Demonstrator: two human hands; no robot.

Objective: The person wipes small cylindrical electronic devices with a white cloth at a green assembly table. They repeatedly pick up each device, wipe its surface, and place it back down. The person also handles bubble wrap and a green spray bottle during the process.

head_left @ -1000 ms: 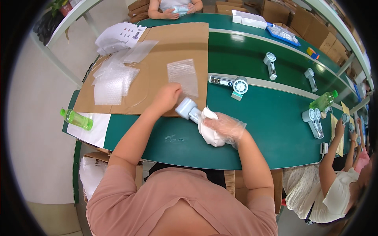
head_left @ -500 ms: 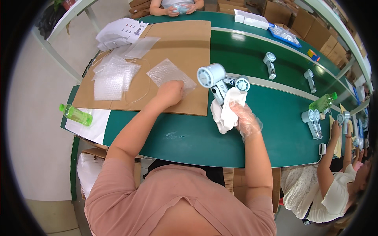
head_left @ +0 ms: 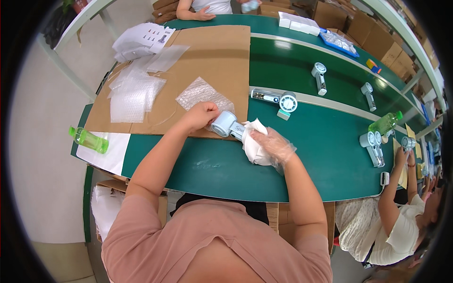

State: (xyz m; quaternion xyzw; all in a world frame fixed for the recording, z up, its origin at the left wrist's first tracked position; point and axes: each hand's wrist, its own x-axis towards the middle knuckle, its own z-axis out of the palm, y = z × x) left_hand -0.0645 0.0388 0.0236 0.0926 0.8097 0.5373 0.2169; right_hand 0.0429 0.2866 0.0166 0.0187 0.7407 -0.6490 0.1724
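My right hand point(head_left: 271, 144), in a clear plastic glove, is closed around a white cloth point(head_left: 255, 151) wrapped on the handle of a pale blue handheld fan point(head_left: 225, 123). The fan tilts to the left, its round head beside my left hand's fingers. My bare left hand point(head_left: 202, 115) is closed in a pinch at the near edge of a clear bubble-wrap bag point(head_left: 205, 93); its fingertips are partly hidden. That bag lies on a brown cardboard sheet point(head_left: 212, 52). Just beyond my right hand, a second handheld fan point(head_left: 288, 102) lies on the green table with a small pale block at its head.
Stacked bubble-wrap bags point(head_left: 134, 96) and printed sheets point(head_left: 144, 40) lie on the cardboard's left. Green bottles stand or lie at the left point(head_left: 88, 139) and right point(head_left: 386, 122). More fans point(head_left: 373, 147) sit to the right, near a co-worker's arms point(head_left: 391, 188). Another person sits across the table.
My right hand has brought the fan and cloth down and left, its head now by my left hand. My left hand has shifted slightly left. The person across has moved a hand rightward.
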